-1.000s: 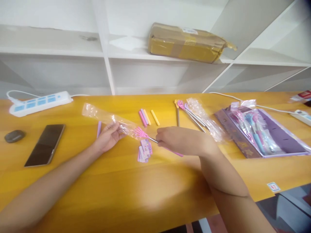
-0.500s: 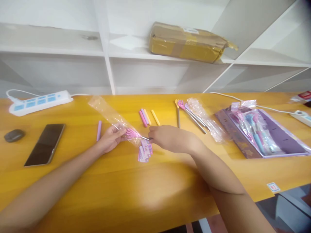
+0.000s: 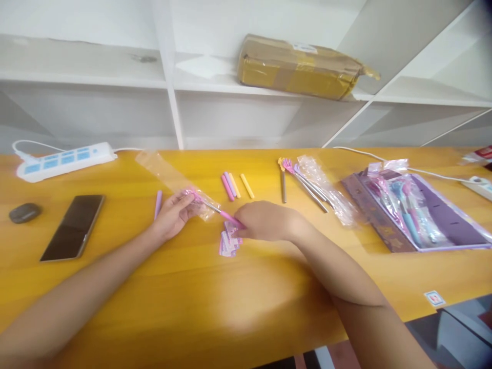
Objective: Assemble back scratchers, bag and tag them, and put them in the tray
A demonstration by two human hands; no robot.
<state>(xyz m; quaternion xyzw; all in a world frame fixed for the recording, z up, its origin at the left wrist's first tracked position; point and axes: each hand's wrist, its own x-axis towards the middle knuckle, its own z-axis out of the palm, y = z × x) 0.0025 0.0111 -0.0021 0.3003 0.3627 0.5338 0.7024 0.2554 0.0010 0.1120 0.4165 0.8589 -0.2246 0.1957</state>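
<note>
As the right hand (image 3: pixel 265 220) slips back onto the handle, the pink hand-shaped stick (image 3: pixel 230 220) now sits with its head deeper inside the clear sleeve (image 3: pixel 161 171), handle still out! Right fingers clench that handle; the left hand (image 3: pixel 172 214) pinches sleeve and head together. Count them: one stick in hand, five loose coloured tubes (image 3: pixel 227 187), at least three metal-shafted sticks (image 3: pixel 283 187) lying beyond, and small cards (image 3: pixel 226 246), overlapping, so I can't tell how many.

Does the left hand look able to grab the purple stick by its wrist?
Probably yes: the purple stick lies close beside the left hand, with nothing between them, though that hand might first need to release the clear bag.
</note>
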